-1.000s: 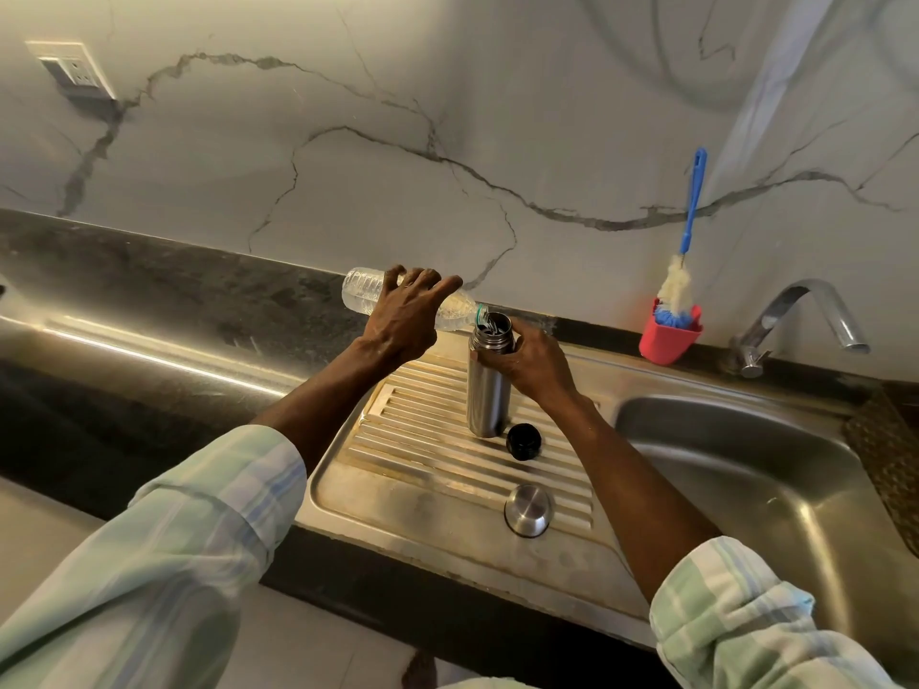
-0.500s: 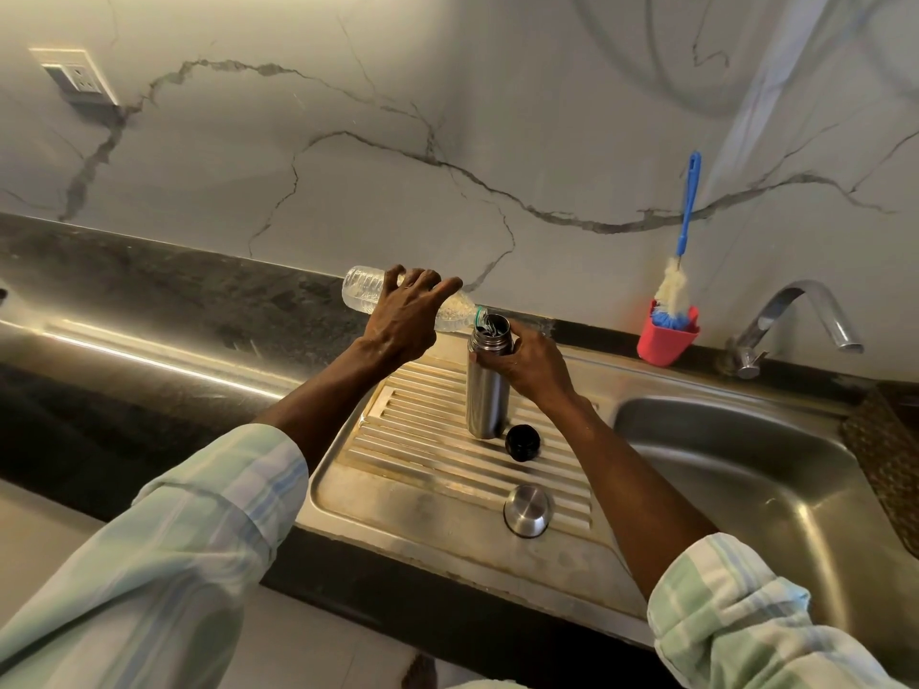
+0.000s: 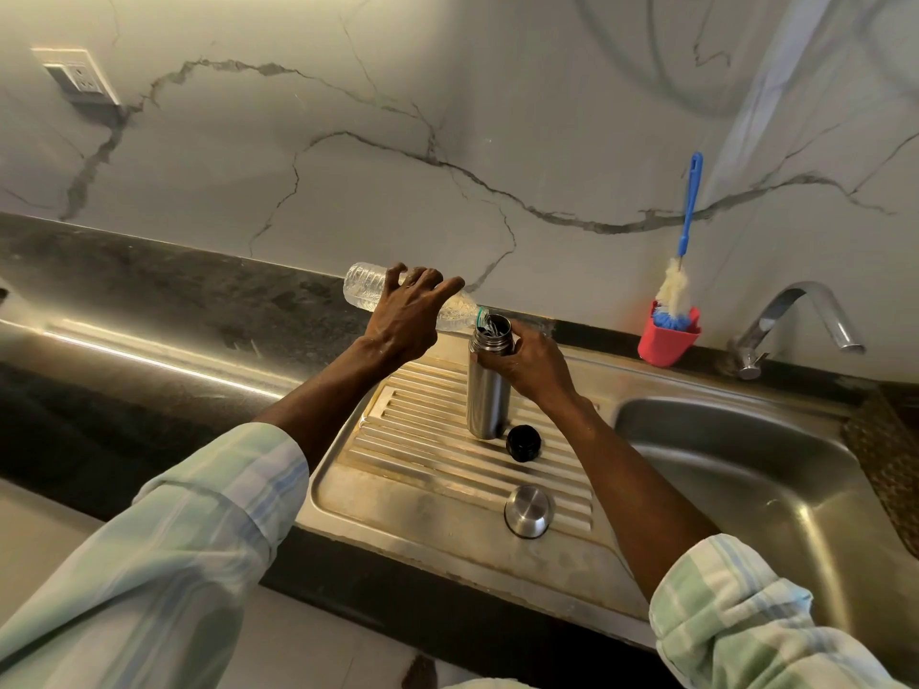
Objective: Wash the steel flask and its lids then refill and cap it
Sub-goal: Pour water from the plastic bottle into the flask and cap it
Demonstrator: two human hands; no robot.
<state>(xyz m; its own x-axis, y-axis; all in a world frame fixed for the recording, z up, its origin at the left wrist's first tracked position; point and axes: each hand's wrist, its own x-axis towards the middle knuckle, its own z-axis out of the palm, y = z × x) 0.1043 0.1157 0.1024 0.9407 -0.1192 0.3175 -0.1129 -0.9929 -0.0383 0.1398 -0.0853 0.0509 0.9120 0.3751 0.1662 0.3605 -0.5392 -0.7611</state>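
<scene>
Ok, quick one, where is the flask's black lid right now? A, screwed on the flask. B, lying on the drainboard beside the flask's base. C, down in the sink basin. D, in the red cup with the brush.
B: the black lid lies on the drainboard beside the base of the flask, whose mouth is uncapped.

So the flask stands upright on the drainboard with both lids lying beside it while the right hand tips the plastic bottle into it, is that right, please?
Not quite: in the head view the left hand tips the plastic bottle; the right hand steadies the flask. The rest holds: both lids lie on the drainboard.
</scene>
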